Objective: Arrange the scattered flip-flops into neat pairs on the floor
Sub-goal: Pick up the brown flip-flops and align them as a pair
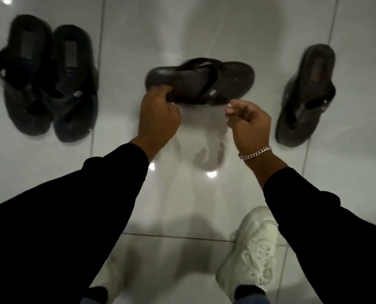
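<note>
1. floor: large glossy pale grey-white tiles fill the whole view.
2. grout lines: thin and dark, two running away from the camera on left and right, one crossing low in the view.
3. light spots: small bright reflections on the gloss, one more in the top left corner.
4. soft dark shadows blur across the middle tile.

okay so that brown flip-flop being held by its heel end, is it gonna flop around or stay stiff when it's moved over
Likely fairly stiff: the brown flip-flop, pinched only at its heel end by the left hand, stays level without sagging. Probably light too, since a one-end pinch carries it while the right hand is off it. Set on the glossy tile floor, it may slide easily if nudged.
</note>
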